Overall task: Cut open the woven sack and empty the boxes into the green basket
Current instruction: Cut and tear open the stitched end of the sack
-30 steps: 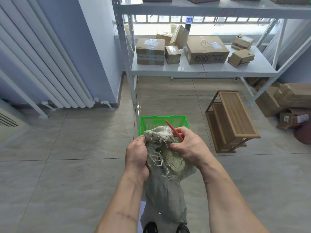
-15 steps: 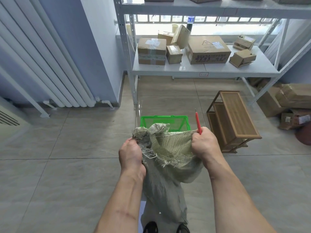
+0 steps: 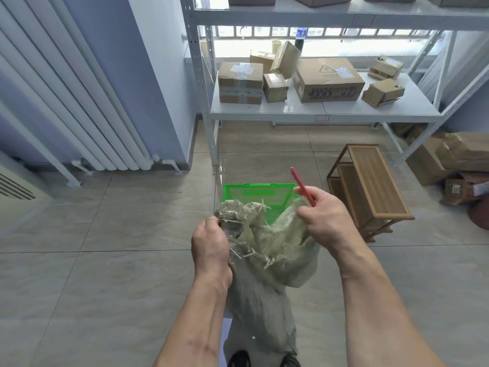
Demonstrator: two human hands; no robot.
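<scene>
The woven sack (image 3: 264,260) hung upright in front of the person, its frayed, opened mouth held directly above the near rim of the green basket (image 3: 258,193), which stood on the tiled floor (image 3: 105,260). The left hand (image 3: 210,245) gripped the left edge of the mouth with curled fingers. The right hand (image 3: 321,218) clamped the right edge of the mouth and also held a red cutter (image 3: 301,185), which pointed up and away. The contents of the sack could not be seen. The visible part of the basket interior showed only mesh. Cardboard boxes (image 3: 328,79) lay on the metal shelf (image 3: 317,112) behind the basket.
</scene>
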